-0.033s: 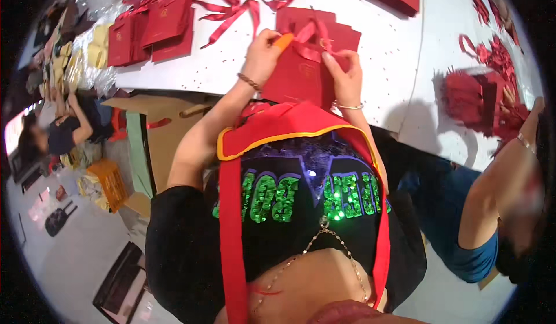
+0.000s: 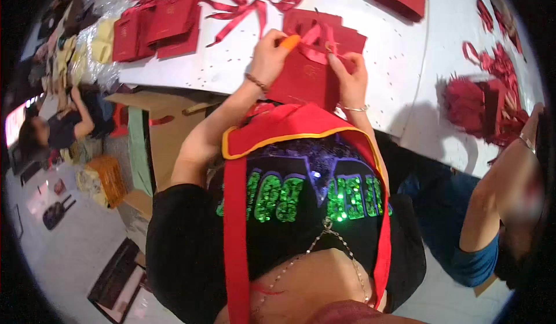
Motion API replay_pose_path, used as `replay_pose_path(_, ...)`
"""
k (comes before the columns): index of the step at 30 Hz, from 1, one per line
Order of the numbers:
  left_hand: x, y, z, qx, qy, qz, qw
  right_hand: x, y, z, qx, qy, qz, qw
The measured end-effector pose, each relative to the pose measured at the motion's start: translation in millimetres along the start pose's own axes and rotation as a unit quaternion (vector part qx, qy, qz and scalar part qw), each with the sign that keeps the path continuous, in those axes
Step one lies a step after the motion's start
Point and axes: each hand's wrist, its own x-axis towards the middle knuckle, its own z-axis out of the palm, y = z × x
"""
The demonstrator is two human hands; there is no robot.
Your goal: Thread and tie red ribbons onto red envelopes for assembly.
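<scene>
Head view: had half-curled, orange-tipped left hand point(image 2: 269, 57) at red ribbon point(image 2: 314, 55), hold unclear. Pinched edge of red bag point(image 2: 304, 85) between thumb and fingers of right hand point(image 2: 353, 79).

Bag point(image 2: 307, 83): deep red, and there's a gold emblem gleaming on the front!
Ribbon point(image 2: 315, 56): glossy pinkish red, brighter than the bag.
Small pointed piece point(image 2: 290, 42): vivid orange, leaping out against the red.
Apron point(image 2: 278, 124): bold red, edged in 1 yellow-orange line.
Shirt point(image 2: 185, 225): black, with sparkling green sequin lettering and purple trim!
Table point(image 2: 385, 81): white, sprinkled with dark specks.
Beaded bracelet point(image 2: 256, 82): brown.
Carton point(image 2: 171, 162): plain tan.
</scene>
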Motion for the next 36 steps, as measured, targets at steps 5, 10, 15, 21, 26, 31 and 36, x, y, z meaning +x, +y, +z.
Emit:
replay_pose_path(5, -1, 8, 5, -0.040, -0.024, 0.002, 0.999, 17, 23, -12, -0.070, 0.047, -0.112, 0.990)
replay_pose_path(10, -10, -25, -19, -0.075, -0.095, 0.011, 0.993, 12, 4, 12, -0.008, 0.013, -0.077, 0.997)
replay_pose_path(15, -14, 2, -48, 0.102, 0.020, 0.050, 0.993, 21, -4, 30, 0.043, 0.013, -0.087, 0.995)
replay_pose_path(21, -42, 67, -67, 0.494, -0.111, 0.382, 0.773, 37, -41, 57, 0.224, -0.059, 0.093, 0.968)
replay_pose_path(26, -17, 53, -77, 0.487, -0.019, 0.473, 0.734, 40, -52, 44, 0.240, -0.162, 0.135, 0.948)
replay_pose_path(31, 41, 39, -157, 0.382, 0.150, 0.435, 0.801, 45, -49, 30, 0.069, -0.159, 0.035, 0.984)
replay_pose_path(36, 94, -49, -238, 0.435, 0.121, 0.276, 0.848, 48, -25, 0, -0.047, -0.138, -0.018, 0.989)
